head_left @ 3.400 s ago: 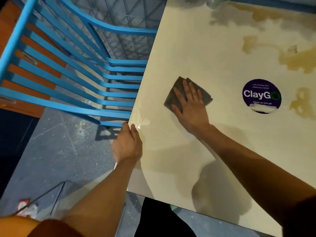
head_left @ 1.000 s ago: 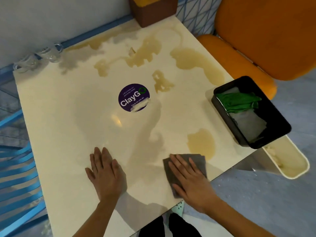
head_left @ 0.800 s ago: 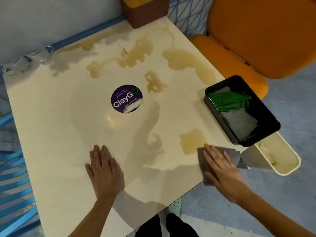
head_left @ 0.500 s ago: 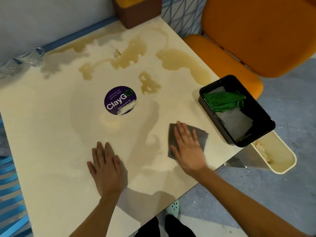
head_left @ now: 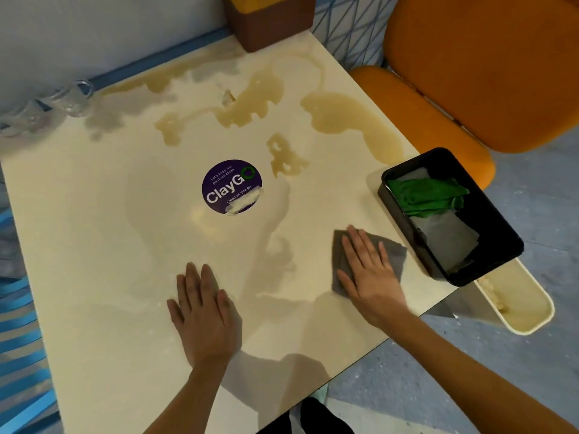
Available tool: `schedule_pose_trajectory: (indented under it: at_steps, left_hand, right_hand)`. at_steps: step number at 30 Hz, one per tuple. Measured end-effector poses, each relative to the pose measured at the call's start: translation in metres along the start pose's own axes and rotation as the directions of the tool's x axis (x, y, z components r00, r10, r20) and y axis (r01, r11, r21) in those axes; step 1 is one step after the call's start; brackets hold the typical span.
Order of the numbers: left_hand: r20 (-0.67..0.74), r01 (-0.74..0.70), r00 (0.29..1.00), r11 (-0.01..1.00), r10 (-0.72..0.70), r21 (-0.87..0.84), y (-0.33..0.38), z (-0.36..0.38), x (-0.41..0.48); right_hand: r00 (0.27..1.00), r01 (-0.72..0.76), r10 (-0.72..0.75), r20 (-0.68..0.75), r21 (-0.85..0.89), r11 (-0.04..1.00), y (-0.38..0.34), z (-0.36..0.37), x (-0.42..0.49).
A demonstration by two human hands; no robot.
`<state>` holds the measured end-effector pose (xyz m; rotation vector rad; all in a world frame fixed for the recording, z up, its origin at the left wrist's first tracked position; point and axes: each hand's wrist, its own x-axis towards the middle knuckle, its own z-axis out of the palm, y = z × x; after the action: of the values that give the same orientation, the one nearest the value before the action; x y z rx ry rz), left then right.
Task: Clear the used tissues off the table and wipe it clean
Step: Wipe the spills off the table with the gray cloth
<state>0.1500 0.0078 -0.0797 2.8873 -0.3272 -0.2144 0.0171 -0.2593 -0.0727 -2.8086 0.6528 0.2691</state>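
The cream table (head_left: 94, 245) carries brown spill patches (head_left: 344, 117) across its far half. My right hand (head_left: 369, 274) presses flat, fingers straight, on a grey cloth (head_left: 393, 255) near the table's right edge. Flat on the bare tabletop, close to the near edge, rests my left hand (head_left: 203, 311), holding nothing. A black tray (head_left: 488, 211) hangs over the right edge beside the cloth and holds a green cloth (head_left: 426, 195) and a grey sheet. No loose tissues show on the table.
A purple round sticker (head_left: 232, 186) marks the table's middle. A brown box (head_left: 269, 20) stands at the far edge, clear glasses (head_left: 72, 95) at the far left. An orange chair (head_left: 470, 73) is at the right, a cream bin (head_left: 526, 302) under the tray, blue chair slats (head_left: 18, 355) at the left.
My right hand slid the grey cloth from the near right edge inward over a brown patch, now gone, and now it sits beside the tray. My left hand stayed flat on the table.
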Motion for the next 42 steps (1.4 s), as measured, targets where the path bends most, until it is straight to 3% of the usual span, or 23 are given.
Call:
schedule_pose_trajectory:
  at_steps: [3, 8, 13, 19, 24, 26, 29, 32, 37, 42]
  left_hand:
    - [0.009, -0.004, 1.0, 1.0, 0.004, 0.008, 0.0, 0.001, 0.001]
    - [0.019, -0.003, 1.0, 1.0, 0.003, 0.02, -0.002, -0.001, 0.002]
    - [0.017, -0.003, 1.0, 1.0, 0.003, 0.018, -0.003, 0.0, 0.001]
    - [0.023, 0.002, 1.0, 1.0, -0.002, 0.01, -0.003, 0.001, 0.0]
    - [0.029, -0.016, 0.999, 1.0, 0.016, 0.003, -0.001, 0.002, 0.004]
    - [0.04, -0.012, 0.999, 1.0, 0.012, -0.006, -0.004, -0.001, 0.002]
    - [0.043, -0.022, 0.999, 1.0, 0.022, 0.001, -0.009, 0.001, -0.002]
    - [0.03, -0.031, 0.999, 0.999, 0.032, -0.034, -0.011, -0.001, 0.003]
    - [0.007, 0.016, 1.0, 0.985, -0.015, -0.172, 0.004, -0.009, 0.012]
    - [-0.058, -0.216, 0.976, 0.944, 0.208, -0.251, 0.014, -0.008, 0.072]
  right_hand:
    - [0.999, -0.042, 0.042, -0.025, -0.001, 0.999, -0.042, 0.002, 0.036]
    - [0.974, 0.224, -0.224, 0.013, 0.044, 0.974, -0.112, 0.026, -0.014]
    - [0.903, 0.421, -0.413, 0.12, -0.048, 0.906, -0.065, 0.029, -0.075]
    - [0.989, 0.144, -0.142, 0.048, -0.041, 0.989, -0.006, -0.004, 0.005]
    - [0.999, 0.013, -0.013, -0.05, 0.0, 1.0, -0.061, -0.004, 0.074]
    - [0.994, 0.101, -0.1, -0.051, 0.014, 0.995, -0.1, 0.003, 0.062]
    - [0.941, 0.329, -0.33, 0.069, 0.025, 0.944, -0.136, 0.029, -0.007]
    - [0.873, 0.472, -0.468, 0.135, 0.008, 0.882, -0.111, 0.024, -0.035]
    - [0.977, 0.205, -0.204, 0.058, -0.018, 0.979, -0.049, -0.008, 0.043]
    - [0.996, -0.057, 0.058, -0.071, 0.016, 0.998, -0.051, -0.025, 0.143]
